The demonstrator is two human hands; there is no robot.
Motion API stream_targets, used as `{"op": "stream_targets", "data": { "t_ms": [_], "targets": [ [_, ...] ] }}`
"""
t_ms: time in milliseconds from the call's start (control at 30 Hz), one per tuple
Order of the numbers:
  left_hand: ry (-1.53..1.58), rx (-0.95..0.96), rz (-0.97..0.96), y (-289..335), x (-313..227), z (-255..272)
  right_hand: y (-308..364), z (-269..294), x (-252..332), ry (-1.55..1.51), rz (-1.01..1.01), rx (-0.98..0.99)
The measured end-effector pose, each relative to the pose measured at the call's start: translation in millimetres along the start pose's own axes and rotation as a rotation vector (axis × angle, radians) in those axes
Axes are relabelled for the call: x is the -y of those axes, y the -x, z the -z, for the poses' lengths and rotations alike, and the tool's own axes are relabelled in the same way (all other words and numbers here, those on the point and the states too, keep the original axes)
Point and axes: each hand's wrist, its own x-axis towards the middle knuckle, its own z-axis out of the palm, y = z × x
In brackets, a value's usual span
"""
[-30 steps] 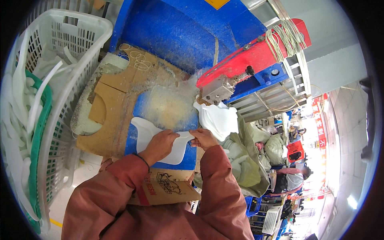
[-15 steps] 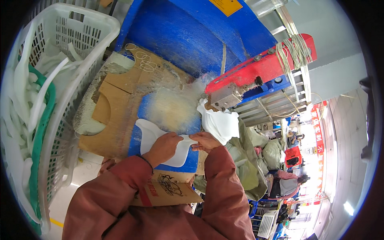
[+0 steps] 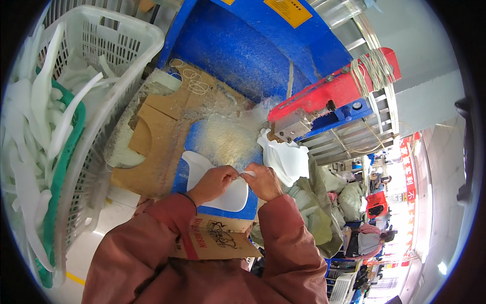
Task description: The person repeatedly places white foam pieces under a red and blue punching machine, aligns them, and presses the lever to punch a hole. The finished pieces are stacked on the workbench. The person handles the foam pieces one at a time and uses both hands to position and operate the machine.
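Left hand (image 3: 215, 183) and right hand (image 3: 265, 183) pinch a white sheet (image 3: 235, 198) by its far right end over a blue board (image 3: 181, 175), white pieces (image 3: 286, 161) at right, basket (image 3: 126, 45) at left.

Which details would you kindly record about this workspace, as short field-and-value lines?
Left grip: pinching the thin, curved-edged white sheet by its upper edge
Right grip: pinching the same sheet, close beside the left grip
Beneath: flat blue work surface, dusty
To the right: layered white curved pieces
Far left: white slotted plastic basket
Upper right: long red machine arm
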Motion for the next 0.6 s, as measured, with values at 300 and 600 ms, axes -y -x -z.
{"op": "stream_targets", "data": {
  "t_ms": [300,600],
  "targets": [
    [-0.403,-0.166,-0.04,89,-47,30,9,13,16,-0.235,-0.023,-0.019],
    [-0.329,-0.261,-0.086,107,-45,41,54,52,76,-0.173,0.171,-0.174]
  ]
}}
